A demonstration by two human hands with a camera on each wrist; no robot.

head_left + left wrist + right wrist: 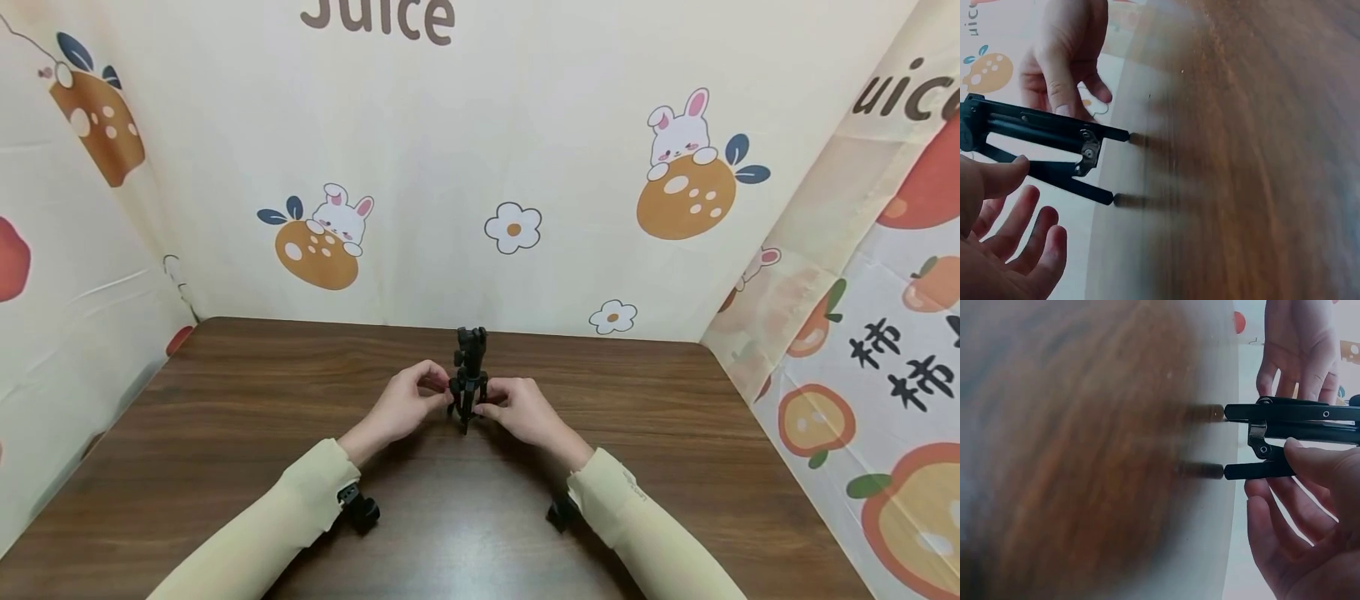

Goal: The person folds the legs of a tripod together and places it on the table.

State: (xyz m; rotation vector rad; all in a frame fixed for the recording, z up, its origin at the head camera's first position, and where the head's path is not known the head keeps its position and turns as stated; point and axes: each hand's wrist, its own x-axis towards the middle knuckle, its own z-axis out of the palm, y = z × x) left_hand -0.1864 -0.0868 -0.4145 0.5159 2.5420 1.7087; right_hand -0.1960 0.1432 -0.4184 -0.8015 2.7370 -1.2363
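Note:
A small black tripod (470, 358) stands upright on the wooden table, its legs only slightly spread. My left hand (403, 406) is at its left side, thumb against a lower leg (1088, 189) and the other fingers loosely bent behind. From the right, my right hand (528, 412) pinches another leg (1250, 471) between thumb and fingers. A metal hinge bracket (1089, 154) joins the legs low on the centre column. Two leg tips show close over the tabletop in both wrist views.
The brown wooden table (225, 417) spreads out around the tripod. Behind it hangs a cream curtain (442, 150) printed with rabbits and fruit, with more printed cloth (885, 358) along the right side. A black wrist camera (360, 508) sits at my left cuff.

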